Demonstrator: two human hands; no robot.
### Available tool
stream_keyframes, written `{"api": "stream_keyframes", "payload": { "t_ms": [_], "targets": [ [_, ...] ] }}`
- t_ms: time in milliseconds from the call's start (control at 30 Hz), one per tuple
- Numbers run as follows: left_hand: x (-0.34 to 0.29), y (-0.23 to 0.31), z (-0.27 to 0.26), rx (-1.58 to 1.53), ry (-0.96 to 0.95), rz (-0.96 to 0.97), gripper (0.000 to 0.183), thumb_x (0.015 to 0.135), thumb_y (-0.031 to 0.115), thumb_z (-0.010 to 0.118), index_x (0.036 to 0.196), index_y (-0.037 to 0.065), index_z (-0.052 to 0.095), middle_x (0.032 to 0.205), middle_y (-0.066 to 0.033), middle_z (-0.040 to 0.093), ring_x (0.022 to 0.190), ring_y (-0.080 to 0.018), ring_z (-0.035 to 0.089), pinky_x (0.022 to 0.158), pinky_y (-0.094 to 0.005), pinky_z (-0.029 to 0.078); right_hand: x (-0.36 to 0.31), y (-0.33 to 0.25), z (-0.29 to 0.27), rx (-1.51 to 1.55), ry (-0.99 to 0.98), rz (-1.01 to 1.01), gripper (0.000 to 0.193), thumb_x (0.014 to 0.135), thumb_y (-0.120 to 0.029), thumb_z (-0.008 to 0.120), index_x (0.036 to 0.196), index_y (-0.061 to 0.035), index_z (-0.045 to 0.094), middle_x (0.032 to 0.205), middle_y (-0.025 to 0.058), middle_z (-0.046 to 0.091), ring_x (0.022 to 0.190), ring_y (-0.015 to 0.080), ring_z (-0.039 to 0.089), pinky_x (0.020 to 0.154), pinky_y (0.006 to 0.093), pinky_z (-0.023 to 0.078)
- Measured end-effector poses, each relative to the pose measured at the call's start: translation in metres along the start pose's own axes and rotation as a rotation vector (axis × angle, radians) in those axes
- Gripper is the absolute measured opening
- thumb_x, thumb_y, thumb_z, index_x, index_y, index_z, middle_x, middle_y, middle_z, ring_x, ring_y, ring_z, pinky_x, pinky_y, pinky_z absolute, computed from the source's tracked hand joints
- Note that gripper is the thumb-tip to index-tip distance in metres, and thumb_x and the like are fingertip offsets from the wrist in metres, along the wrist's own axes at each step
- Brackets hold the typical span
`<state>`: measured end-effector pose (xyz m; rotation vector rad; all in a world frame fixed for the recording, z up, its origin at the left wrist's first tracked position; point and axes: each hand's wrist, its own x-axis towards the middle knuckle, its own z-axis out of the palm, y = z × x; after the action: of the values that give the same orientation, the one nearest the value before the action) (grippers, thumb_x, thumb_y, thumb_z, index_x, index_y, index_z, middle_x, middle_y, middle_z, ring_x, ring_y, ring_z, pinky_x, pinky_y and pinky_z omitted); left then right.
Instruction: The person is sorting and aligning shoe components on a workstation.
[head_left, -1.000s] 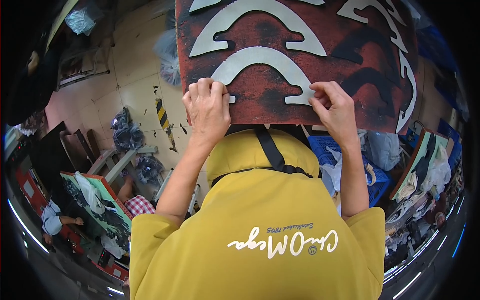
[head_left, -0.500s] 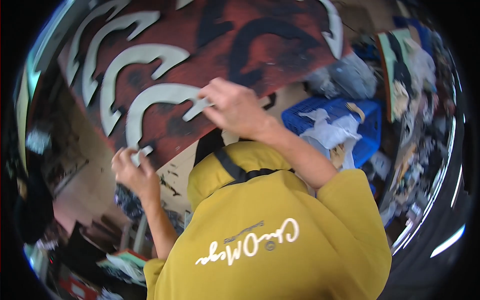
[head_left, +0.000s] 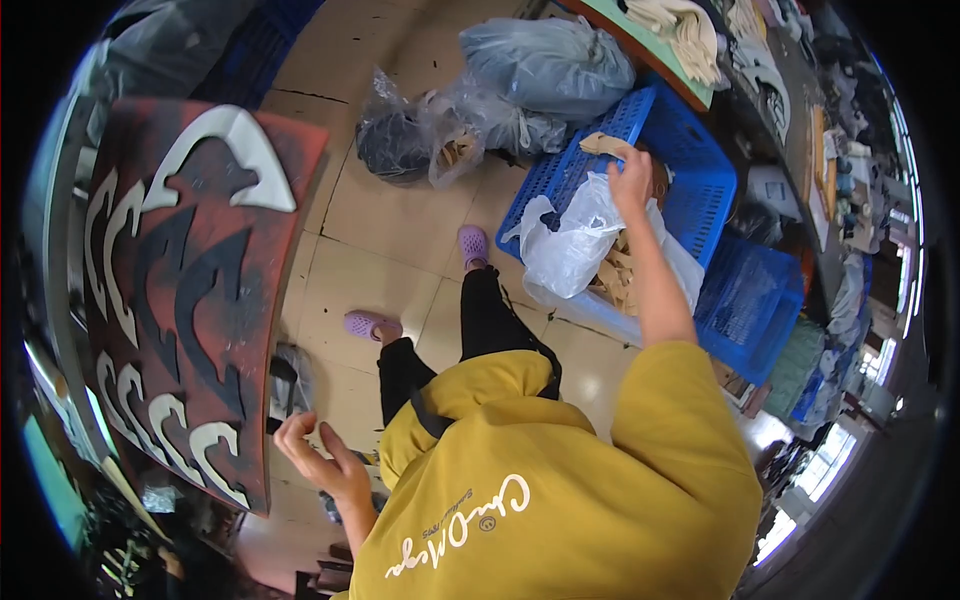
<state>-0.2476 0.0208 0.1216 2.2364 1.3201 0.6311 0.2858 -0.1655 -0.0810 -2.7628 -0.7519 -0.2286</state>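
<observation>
My right hand [head_left: 630, 185] reaches over the blue plastic crate [head_left: 700, 165], its fingers closed on the end of a tan curved cut piece [head_left: 602, 144] at the rim. Below it in the crate, a white plastic bag [head_left: 575, 240] lies open, with more tan cut pieces [head_left: 617, 275] showing. My left hand [head_left: 325, 460] hangs beside the near edge of the red-and-black board [head_left: 255, 330], empty, with thumb and fingers apart. Pale grey curved pieces [head_left: 225, 455] and black ones [head_left: 215, 310] are laid out on the board.
Filled clear plastic bags [head_left: 545, 70] stand on the tiled floor [head_left: 400, 230] beyond the crate. A second blue crate [head_left: 750, 300] sits to its right, near a cluttered bench [head_left: 790, 130]. A grey stool-like object [head_left: 293, 380] is partly under the board's edge.
I have turned right, away from the board. My right hand has left a pale curved piece and taken the tan piece at the crate. My left hand has let go of the pale piece.
</observation>
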Motion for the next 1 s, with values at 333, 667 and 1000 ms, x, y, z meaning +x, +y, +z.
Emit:
{"api": "stream_keyframes", "payload": {
  "t_ms": [333,667,1000],
  "targets": [
    [0.056,0.133,0.097,0.064,-0.354,0.125,0.024,0.083,-0.01,0.055,0.105,-0.002,0.059,0.098,-0.0157,0.057,0.087,-0.03,0.054,0.08,-0.0388,0.044,0.047,0.114,0.035,-0.101,-0.198,-0.184,0.029,0.085,-0.018,0.072,0.113,-0.0121,0.071,0.106,0.0058,0.067,0.105,0.027,0.063,0.09,0.0436,0.05],
    [0.09,0.192,0.157,-0.038,-0.581,0.366,0.028,0.081,-0.006,0.057,0.106,0.005,0.064,0.101,-0.0135,0.058,0.092,-0.0325,0.054,0.082,-0.0408,0.04,0.049,0.126,-0.001,0.026,-0.35,-0.169,0.017,0.091,-0.022,0.065,0.098,-0.0101,0.075,0.094,0.0086,0.064,0.095,0.0294,0.063,0.084,0.0455,0.051],
    [0.09,0.222,0.248,-0.198,-0.8,0.494,0.028,0.08,-0.006,0.058,0.106,0.006,0.063,0.095,-0.0119,0.056,0.089,-0.0325,0.053,0.079,-0.0414,0.039,0.052,0.107,0.013,0.261,-0.431,0.045,0.01,0.083,-0.015,0.072,0.087,-0.0056,0.071,0.089,0.0133,0.064,0.085,0.0345,0.065,0.075,0.0454,0.052]
  ]
}}
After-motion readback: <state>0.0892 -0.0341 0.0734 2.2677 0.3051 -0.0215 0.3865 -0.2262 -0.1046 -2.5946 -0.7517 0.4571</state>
